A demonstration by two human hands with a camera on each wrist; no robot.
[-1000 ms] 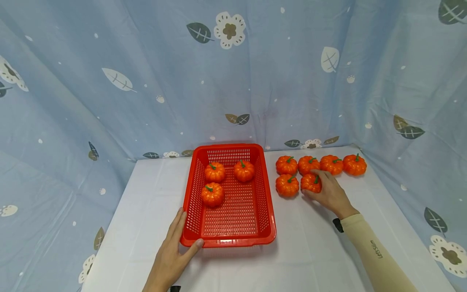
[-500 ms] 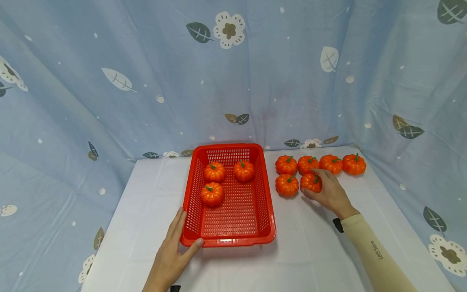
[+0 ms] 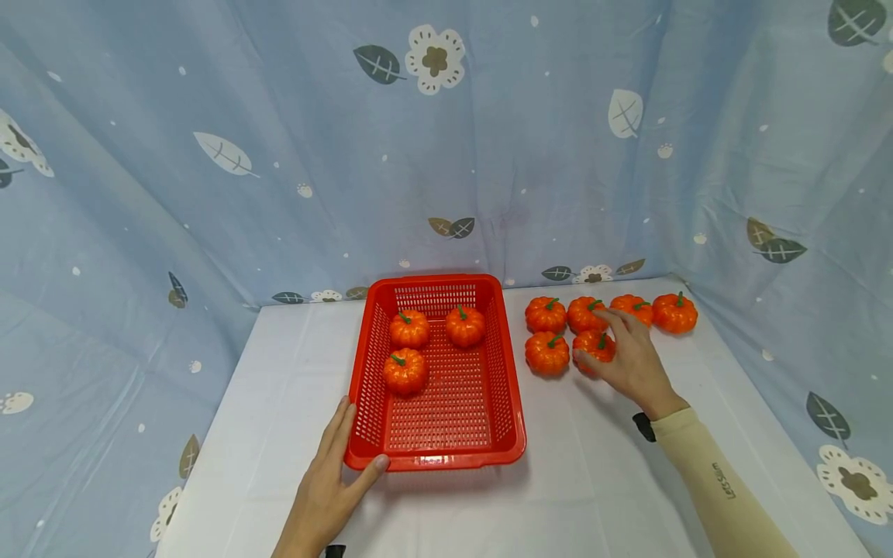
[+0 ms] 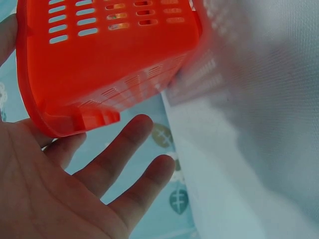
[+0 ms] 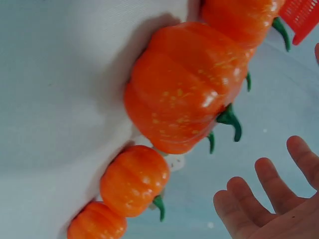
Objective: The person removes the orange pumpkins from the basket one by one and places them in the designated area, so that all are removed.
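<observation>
My left hand (image 3: 317,492) lies at the near left corner of a red plastic basket (image 3: 436,463), its long fingers along the left side and thumb at the front rim. In the left wrist view those fingers (image 4: 110,162) are straight and spread. Inside the basket sit three small orange pumpkins (image 3: 405,372) with green stems. My right hand (image 3: 638,368) hovers over another pumpkin (image 3: 589,345), thumb and fingers apart. In the right wrist view that pumpkin (image 5: 184,89) rests on the table, with a gap between it and the extended fingers (image 5: 273,181).
Behind that pumpkin, several more pumpkins (image 3: 674,314) stand in a row along the table's back. One pumpkin (image 3: 547,355) sits to its left, beside the basket. A white cloth covers the table (image 3: 293,349); a blue patterned curtain (image 3: 314,116) hangs behind and at the sides.
My right hand has drawn slightly up and away from the front pumpkin, its fingers spreading. The pumpkin stays in place. My left hand and the basket have not moved.
</observation>
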